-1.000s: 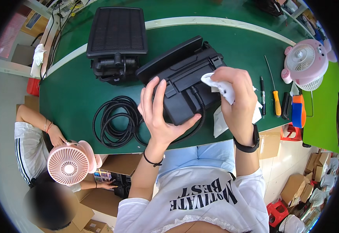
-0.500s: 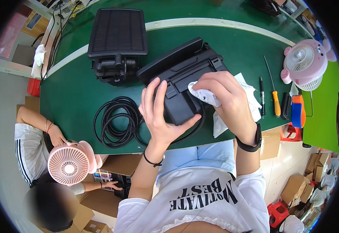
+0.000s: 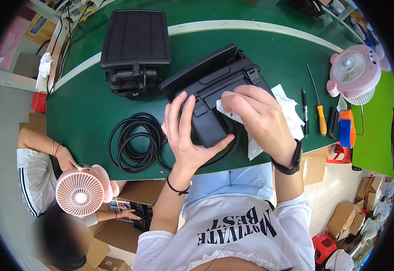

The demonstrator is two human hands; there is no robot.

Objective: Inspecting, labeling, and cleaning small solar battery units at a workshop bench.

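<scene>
A black plastic box-shaped device (image 3: 213, 124) with a raised flat panel (image 3: 201, 67) rests tilted on the green table. My left hand (image 3: 185, 135) grips its near left side, fingers on top and thumb along the near edge. In my right hand (image 3: 262, 122) is a crumpled white wipe (image 3: 226, 110), pinched and pressed against the device's upper face; the fingers hide part of both. A black ribbed cable (image 3: 136, 142) lies coiled left of my left hand and runs toward the device. More white paper (image 3: 289, 110) lies beside my right hand.
A similar black device with a solar panel (image 3: 136, 38) stands at the back left. To the right lie a pen (image 3: 305, 113), a yellow-handled screwdriver (image 3: 321, 122), tape rolls (image 3: 346, 128) and a pink fan (image 3: 357, 72). At lower left, a co-worker's hand (image 3: 66, 158) is near another pink fan (image 3: 79, 192).
My right hand has shifted slightly on the device, and less of the wipe shows beneath its fingers. My left hand keeps its hold in the same place.
</scene>
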